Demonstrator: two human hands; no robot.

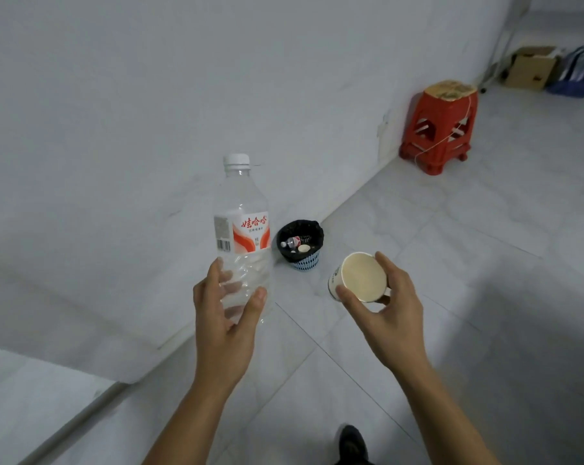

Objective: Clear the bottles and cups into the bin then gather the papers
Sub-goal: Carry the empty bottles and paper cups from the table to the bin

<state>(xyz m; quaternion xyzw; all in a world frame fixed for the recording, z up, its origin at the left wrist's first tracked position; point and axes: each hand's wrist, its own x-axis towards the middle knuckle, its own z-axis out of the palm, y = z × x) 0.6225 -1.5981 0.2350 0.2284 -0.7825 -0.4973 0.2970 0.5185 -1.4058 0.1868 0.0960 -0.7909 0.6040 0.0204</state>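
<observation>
Though the bin (300, 245) stands well ahead on the floor (451, 263) against the wall (149, 95), both hands hold something meant for it.
The left hand (223, 317) grips the lower body of an upright, capped, clear bottle (242, 229), with the thumb on one side and the fingers curled round the other. The right hand (387, 313) holds a paper cup (359, 278) between thumb and fingers, tilted so its empty mouth faces the camera. Both forearms reach forward side by side. The bin has another bottle and small rubbish inside. The step would go best, I judge, by walking close, bringing each hand over the opening and letting go one at a time rather than throwing. No papers are in view.
</observation>
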